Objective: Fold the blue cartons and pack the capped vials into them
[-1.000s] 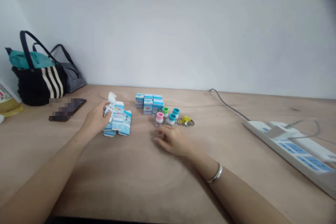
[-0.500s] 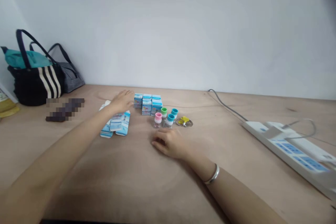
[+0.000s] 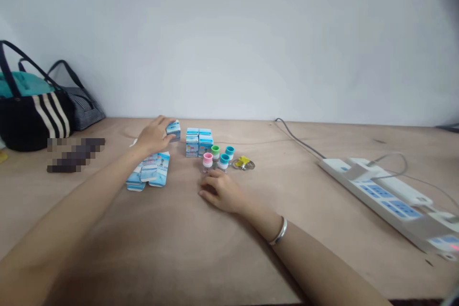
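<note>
Observed: the left hand point(image 3: 154, 136) is at the far side of the desk point(image 3: 172, 258), on a small blue-and-white box point(image 3: 173, 130). Fingers pressed together, tips against the box; whether the box is off the desk, cannot tell. The box sits just left of a stack of boxes point(image 3: 198, 142), with a small gap between them.

The right hand point(image 3: 220, 192) lies on the desk, empty, fingers loosely curled and slightly spread. A silver bangle point(image 3: 278, 231) is on that wrist. Nearest to those fingers are four small bottles point(image 3: 217, 158) with pink, green and teal caps, the pink-capped one closest, none touched.

Other items: flattened cartons point(image 3: 147, 172) below the left wrist, partly overlapping; a yellow-tagged ring point(image 3: 243, 163) just right of the bottles — well to the right, a power strip point(image 3: 373, 189); far left, two bags point(image 3: 39, 110) against the wall.
</note>
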Available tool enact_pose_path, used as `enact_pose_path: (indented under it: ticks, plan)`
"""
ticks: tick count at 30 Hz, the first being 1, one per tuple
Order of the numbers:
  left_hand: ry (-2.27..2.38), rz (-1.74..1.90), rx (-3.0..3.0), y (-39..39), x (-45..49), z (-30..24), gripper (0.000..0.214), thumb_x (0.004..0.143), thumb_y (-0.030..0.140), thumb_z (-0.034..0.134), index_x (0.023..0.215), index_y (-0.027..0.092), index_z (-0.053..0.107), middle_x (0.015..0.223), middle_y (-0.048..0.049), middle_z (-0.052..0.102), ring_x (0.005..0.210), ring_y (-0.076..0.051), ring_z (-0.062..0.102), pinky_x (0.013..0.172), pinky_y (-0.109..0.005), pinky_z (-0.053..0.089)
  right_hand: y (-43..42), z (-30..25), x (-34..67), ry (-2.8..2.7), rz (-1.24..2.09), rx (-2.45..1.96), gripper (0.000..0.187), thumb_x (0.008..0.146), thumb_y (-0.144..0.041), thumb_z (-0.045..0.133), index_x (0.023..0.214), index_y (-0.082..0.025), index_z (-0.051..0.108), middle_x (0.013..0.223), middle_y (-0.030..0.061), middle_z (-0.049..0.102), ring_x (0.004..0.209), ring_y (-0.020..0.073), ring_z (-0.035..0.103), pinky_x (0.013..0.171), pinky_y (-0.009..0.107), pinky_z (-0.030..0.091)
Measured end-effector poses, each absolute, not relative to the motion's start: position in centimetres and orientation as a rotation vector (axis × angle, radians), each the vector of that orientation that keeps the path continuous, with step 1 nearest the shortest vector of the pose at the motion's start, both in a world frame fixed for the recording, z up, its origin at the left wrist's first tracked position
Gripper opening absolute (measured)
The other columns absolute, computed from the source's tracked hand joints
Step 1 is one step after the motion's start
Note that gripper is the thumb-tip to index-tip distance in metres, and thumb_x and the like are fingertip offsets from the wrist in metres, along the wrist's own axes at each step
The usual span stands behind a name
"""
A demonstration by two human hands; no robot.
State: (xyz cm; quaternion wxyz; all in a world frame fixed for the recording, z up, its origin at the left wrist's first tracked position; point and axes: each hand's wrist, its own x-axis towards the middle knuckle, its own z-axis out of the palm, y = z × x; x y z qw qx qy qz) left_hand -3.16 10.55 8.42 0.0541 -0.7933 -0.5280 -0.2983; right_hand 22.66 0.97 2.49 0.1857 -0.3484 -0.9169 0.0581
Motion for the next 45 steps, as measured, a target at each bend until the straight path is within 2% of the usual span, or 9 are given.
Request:
enact_pose_path:
  ticks: [3,9,12,17,25,28,31,37,45]
  plan:
    - [-1.451,-1.071,-2.602,6.7,-3.1,8.3,0.043,0.076,0.031,0.062,0.117,0.023,0.053,0.113,-0.0031,0.061,0.1,-0.02,0.059,0.089,-0.032,0.047,0.9,2.5,22.7,-2.491,0.247,-0.955,0.019,0.082,-0.028,0.06,0.096,-0.016,0.062,0.095,0.0096,0.06,0.09,0.0207,0.056,0.078,0.034,0.046]
    - [-1.324,-1.166,-2.886,0.5,0.0,5.1,0.038,0.075,0.034,0.065,0.11,0.022,0.055,0.103,-0.0033,0.065,0.091,-0.02,0.062,0.081,-0.033,0.05,0.2,3.2,22.2,-2.222,0.413,-0.763,0.071,0.075,-0.044,0.068,0.133,-0.018,0.036,0.123,0.0145,0.052,0.106,0.0234,0.052,0.082,0.036,0.048]
    - [-1.192,-1.27,-2.876,-0.7,1.2,3.3,0.034,0.076,0.028,0.064,0.108,0.022,0.054,0.114,-0.0066,0.061,0.106,-0.022,0.058,0.091,-0.036,0.046,0.2,3.4,21.8,-2.173,0.386,-0.672,0.06,0.076,-0.042,0.067,0.127,-0.02,0.043,0.121,0.0128,0.054,0.112,0.024,0.05,0.09,0.039,0.045]
    - [-1.174,-1.38,-2.787,-1.1,1.4,1.6,0.037,0.077,0.03,0.065,0.111,0.024,0.052,0.116,-0.0075,0.059,0.111,-0.024,0.055,0.097,-0.043,0.043,0.2,3.8,21.6,-2.145,0.323,-0.704,0.031,0.08,-0.037,0.064,0.105,-0.02,0.06,0.096,0.0084,0.063,0.092,0.0212,0.058,0.085,0.038,0.047]
    - [-1.235,-1.803,-2.734,-1.4,1.7,-0.4,0.061,0.072,0.029,0.071,0.122,0.025,0.035,0.126,-0.0109,0.051,0.112,-0.024,0.057,0.095,-0.044,0.047,0.6,4.1,21.2,-1.967,0.5,-0.842,0.03,0.087,-0.041,0.052,0.073,-0.017,0.062,0.071,0.0023,0.062,0.068,0.0143,0.057,0.064,0.027,0.046]
    - [-1.18,-1.772,-2.72,-1.4,1.7,-0.5,0.051,0.072,0.028,0.071,0.114,0.025,0.042,0.125,-0.0103,0.052,0.116,-0.025,0.054,0.098,-0.045,0.044,0.9,3.6,20.7,-1.768,0.664,-0.916,0.028,0.09,-0.041,0.046,0.085,-0.017,0.059,0.061,-0.0014,0.055,0.057,0.0116,0.052,0.054,0.023,0.043]
    - [-1.299,-1.707,-2.782,-1.3,1.5,0.0,0.055,0.07,0.029,0.073,0.116,0.024,0.045,0.117,-0.0081,0.059,0.108,-0.023,0.059,0.094,-0.042,0.048,0.4,3.8,20.6,-1.662,0.528,-0.926,0.023,0.088,-0.037,0.05,0.1,-0.018,0.054,0.067,-0.001,0.055,0.058,0.0122,0.051,0.055,0.025,0.043]
    - [-1.448,-1.702,-2.832,-1.2,1.4,0.4,0.064,0.064,0.033,0.077,0.121,0.023,0.048,0.115,-0.0072,0.062,0.106,-0.025,0.061,0.094,-0.044,0.048,-1.3,6.1,21.4,-2.268,0.012,-0.688,0.012,0.089,-0.028,0.05,0.087,-0.023,0.061,0.084,0.0035,0.067,0.081,0.0184,0.053,0.078,0.035,0.036]
    - [-1.444,-1.684,-2.728,-1.6,1.7,1.6,0.054,0.068,0.03,0.073,0.118,0.024,0.054,0.113,-0.006,0.065,0.104,-0.024,0.062,0.097,-0.044,0.046,0.3,6.2,23.3,-2.398,-0.084,-0.843,0.017,0.086,-0.035,0.056,0.087,-0.026,0.071,0.068,0.0016,0.066,0.07,0.0165,0.051,0.07,0.033,0.028]
